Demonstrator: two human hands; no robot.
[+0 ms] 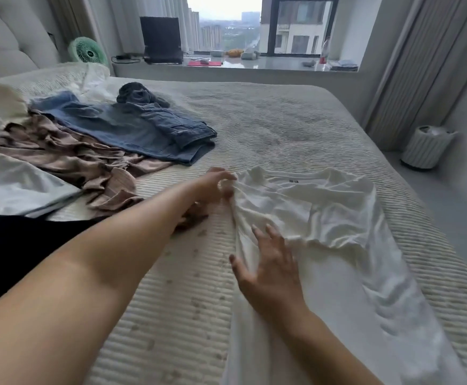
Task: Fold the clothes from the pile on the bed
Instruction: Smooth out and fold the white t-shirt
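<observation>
A crumpled white cotton T-shirt [304,207] lies on the near right part of the cream ribbed quilted bedspread [282,129], collar end far, hem running toward the near edge, its body bunched into ridges. The left hand [215,184] reaches across to the shirt's far left corner, and its fingers look curled in a pinch on the cloth at the shoulder or sleeve (the exact hold is partly hidden by the folds). The right hand [268,268] hovers or rests just over the shirt's left edge nearer the hem, fingers spread and relaxed, holding nothing.

The step in hand appears to be spreading the shirt flat before folding. To do it well, the left pinch should draw the shoulder out toward the left and far side while the right palm presses down and sweeps rightward across the body, pushing wrinkles toward the far sleeve. Pulling too hard from one corner would likely drag the whole garment rather than smooth it, so the flat hand should anchor the cloth first.

The rest of the pile waits at the left: folded-over blue denim jeans [132,129], a rumpled beige-brown garment [68,159] beneath them, a pale grey-white shirt [13,187] nearer, and a black cloth [18,245] at the near left.
</observation>
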